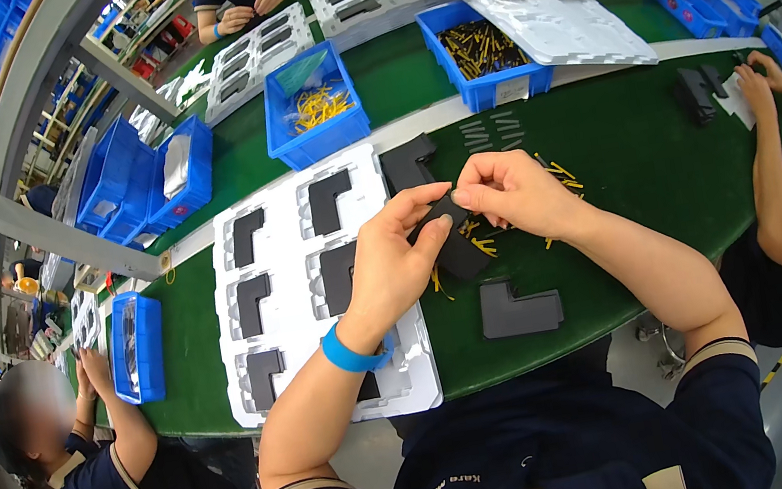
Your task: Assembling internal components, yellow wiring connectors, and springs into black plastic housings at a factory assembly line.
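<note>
Over the green table (616,261), my left hand (391,260) grips a black plastic part (461,252) between thumb and fingers, a blue band round its wrist. My right hand (517,193) pinches thumb and forefinger together at the part's upper edge; what lies in that pinch is too small to make out. Yellow strips (484,243) lie under and beside the held part. Closer to my body rests an L-shaped black part (512,312). Another dark part (409,163) lies just beyond my hands. To the left, a white moulded tray (303,344) holds several L-shaped black parts (248,237), partly hidden by my left forearm.
Across the table stand a blue bin (291,148) of yellow pieces and a blue bin (479,90) of dark-and-yellow pieces, with a white tray (562,32) leaning over it. Small clear strips (491,133) lie beyond my hands. Co-workers sit left, right and opposite. A metal post (34,222) rises at left.
</note>
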A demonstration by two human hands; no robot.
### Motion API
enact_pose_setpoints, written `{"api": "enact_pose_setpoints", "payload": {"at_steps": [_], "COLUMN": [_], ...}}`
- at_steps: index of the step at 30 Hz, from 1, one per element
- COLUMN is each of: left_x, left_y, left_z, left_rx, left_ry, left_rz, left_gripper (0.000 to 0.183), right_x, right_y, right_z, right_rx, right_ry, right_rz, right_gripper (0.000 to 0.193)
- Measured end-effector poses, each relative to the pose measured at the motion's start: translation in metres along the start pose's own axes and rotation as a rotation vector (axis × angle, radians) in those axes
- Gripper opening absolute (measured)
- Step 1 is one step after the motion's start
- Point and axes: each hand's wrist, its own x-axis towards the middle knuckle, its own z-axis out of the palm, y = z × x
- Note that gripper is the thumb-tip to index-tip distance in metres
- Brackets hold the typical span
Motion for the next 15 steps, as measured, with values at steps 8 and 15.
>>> {"api": "enact_pose_setpoints", "payload": {"at_steps": [8, 15], "left_x": [0.001, 0.010], "left_y": [0.005, -0.006], "left_z": [-0.010, -0.019], "left_rx": [-0.221, -0.455], "left_ry": [0.006, 0.081], "left_rz": [-0.120, -0.140], "left_gripper": [0.035, 0.038], "right_x": [0.022, 0.027], "right_y": [0.019, 0.045], "right_z": [-0.049, -0.149], "right_rx": [0.400, 0.741], "right_ry": [0.442, 0.982], "right_rz": [-0.084, -0.052], "right_gripper": [0.015, 0.050]}}
